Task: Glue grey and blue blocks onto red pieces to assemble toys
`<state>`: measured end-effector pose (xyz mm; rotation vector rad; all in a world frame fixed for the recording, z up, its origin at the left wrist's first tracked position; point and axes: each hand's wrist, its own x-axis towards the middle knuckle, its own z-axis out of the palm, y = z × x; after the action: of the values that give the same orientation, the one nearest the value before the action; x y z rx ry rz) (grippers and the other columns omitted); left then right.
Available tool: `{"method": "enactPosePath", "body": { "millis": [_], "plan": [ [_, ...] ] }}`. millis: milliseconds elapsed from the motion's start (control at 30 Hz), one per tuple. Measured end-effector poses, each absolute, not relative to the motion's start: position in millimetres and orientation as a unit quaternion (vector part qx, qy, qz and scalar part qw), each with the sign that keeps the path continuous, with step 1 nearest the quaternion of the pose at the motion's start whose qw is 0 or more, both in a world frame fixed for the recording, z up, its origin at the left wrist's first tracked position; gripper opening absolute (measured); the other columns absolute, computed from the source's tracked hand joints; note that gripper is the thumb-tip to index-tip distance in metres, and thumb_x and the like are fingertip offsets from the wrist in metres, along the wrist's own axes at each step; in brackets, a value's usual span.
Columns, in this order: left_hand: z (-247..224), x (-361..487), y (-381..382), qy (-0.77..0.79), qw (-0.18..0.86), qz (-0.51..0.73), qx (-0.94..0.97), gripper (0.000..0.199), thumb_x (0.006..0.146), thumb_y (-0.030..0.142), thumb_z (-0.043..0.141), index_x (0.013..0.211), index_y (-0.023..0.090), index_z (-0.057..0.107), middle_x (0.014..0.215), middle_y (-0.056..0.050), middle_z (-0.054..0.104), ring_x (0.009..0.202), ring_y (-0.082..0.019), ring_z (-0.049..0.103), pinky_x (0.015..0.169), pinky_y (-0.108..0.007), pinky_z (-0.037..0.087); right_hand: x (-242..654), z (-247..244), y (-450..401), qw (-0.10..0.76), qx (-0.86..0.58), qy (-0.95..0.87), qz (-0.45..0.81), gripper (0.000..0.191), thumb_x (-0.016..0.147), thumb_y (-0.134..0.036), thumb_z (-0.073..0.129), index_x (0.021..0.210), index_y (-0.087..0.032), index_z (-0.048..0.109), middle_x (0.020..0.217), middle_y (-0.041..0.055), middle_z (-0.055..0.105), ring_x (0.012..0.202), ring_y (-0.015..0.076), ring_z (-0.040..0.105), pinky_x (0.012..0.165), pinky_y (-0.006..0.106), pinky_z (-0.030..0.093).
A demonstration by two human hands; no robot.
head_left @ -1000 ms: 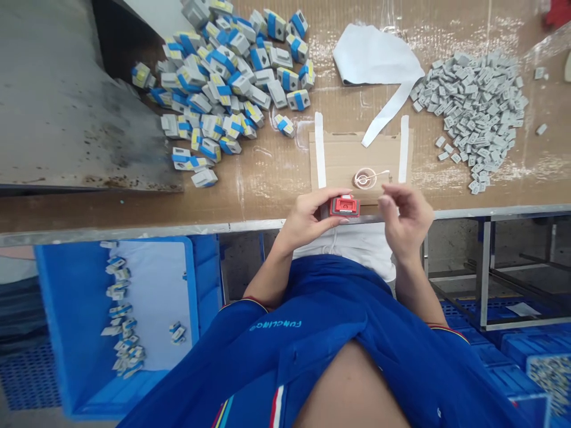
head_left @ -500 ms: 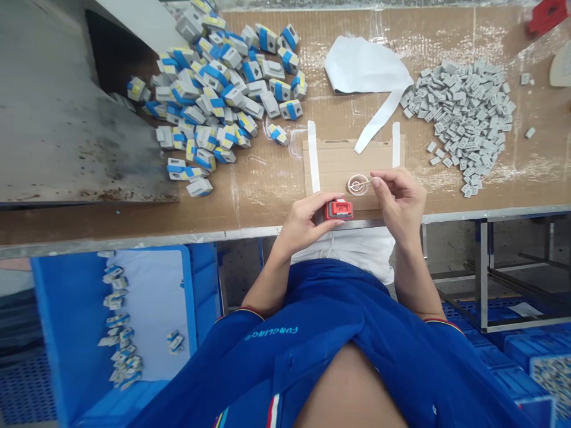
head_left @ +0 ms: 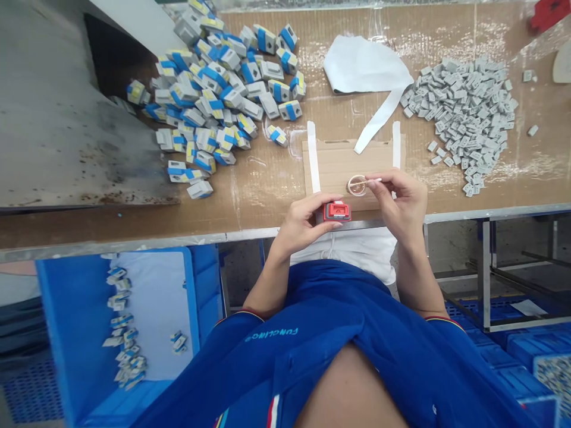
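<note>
My left hand point(head_left: 306, 224) is closed around a small red block point(head_left: 338, 210) with a grey band, held at the table's front edge with its recessed face up. My right hand point(head_left: 400, 201) pinches a thin stick that looks like a cotton swab point(head_left: 366, 182). The stick lies across the mouth of a small round clear dish point(head_left: 356, 192), its far end at the dish's left side. The dish stands on a cardboard sheet point(head_left: 334, 160) fixed by white tape strips. What is in the dish is too small to tell.
A heap of grey blocks with blue and yellow bands point(head_left: 214, 89) lies left, beside a metal box point(head_left: 89, 137). Small grey pieces point(head_left: 473, 113) are piled right. A white cloth point(head_left: 361, 65) lies behind. Below left stands a blue crate point(head_left: 191, 297) with more blocks.
My right hand has shifted the stick, which now lies further left across the dish, with a white end showing above my fingers. The red block has tipped slightly in my left hand.
</note>
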<state>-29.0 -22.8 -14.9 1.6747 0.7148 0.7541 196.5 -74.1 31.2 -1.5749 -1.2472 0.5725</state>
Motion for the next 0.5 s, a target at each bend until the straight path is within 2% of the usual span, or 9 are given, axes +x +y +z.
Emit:
{"method": "enactPosePath", "body": {
  "millis": [233,500],
  "plan": [
    [-14.8,-28.5,-22.8,0.3,0.565,0.326,0.696,0.052,0.089,0.046,0.091,0.133,0.021,0.079,0.117,-0.01,0.085,0.099,-0.02,0.08,0.088,-0.03,0.06,192.3,35.2,-71.7,0.498,-0.65,-0.511,0.263,0.032,0.103,-0.054,0.073,0.093,-0.025,0.081,0.092,0.002,0.088,0.069,0.0155,0.076,0.063,0.03,0.057],
    [-15.8,-28.5,-23.3,0.313,0.568,0.316,0.692,0.055,0.088,0.049,0.091,0.132,0.02,0.079,0.119,-0.012,0.086,0.101,-0.022,0.081,0.09,-0.033,0.063,192.5,25.4,-68.4,0.511,-0.643,-0.49,0.292,0.041,0.1,-0.064,0.073,0.087,-0.025,0.072,0.085,0.0014,0.085,0.073,0.0174,0.078,0.07,0.035,0.06]
  ]
}}
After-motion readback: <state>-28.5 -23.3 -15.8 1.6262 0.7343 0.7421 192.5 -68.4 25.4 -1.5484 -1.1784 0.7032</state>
